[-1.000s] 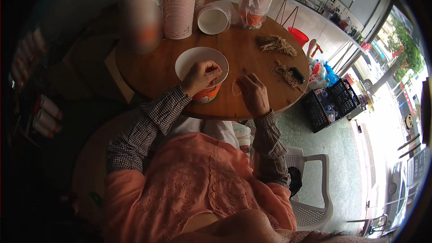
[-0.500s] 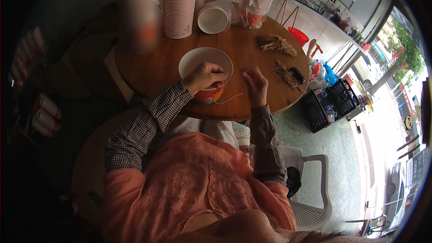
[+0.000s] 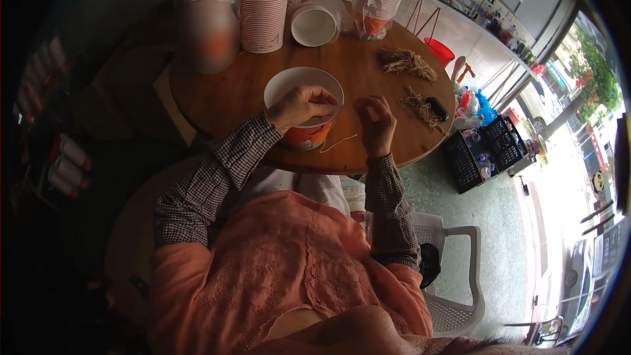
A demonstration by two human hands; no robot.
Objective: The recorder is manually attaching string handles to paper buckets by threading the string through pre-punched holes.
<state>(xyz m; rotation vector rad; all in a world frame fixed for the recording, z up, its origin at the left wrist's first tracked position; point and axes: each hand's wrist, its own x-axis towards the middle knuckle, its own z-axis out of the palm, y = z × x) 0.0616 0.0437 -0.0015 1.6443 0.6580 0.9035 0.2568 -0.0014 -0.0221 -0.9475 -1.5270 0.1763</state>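
Observation:
A round paper tub, white inside and orange outside, stands near the table's front edge. My left hand reaches over its near rim, with thumb and fingers bent together by the right side of the rim; what they hold, if anything, is too small to make out. To the right of the tub, my right hand is raised above the table, fingers curved and a gap showing between thumb and forefinger. A thin straw-coloured string lies beside the tub's base.
Two bundles of pale twine, one far and one nearer, lie right on the wooden table, beside a small black object. Tall stacks of paper tubs and a tipped white tub stand behind. A black crate sits on the floor.
My right hand's fingers have parted and curved slightly. My left hand's fingers have loosened a little and shifted slightly back from the right rim. The tub stays in place.

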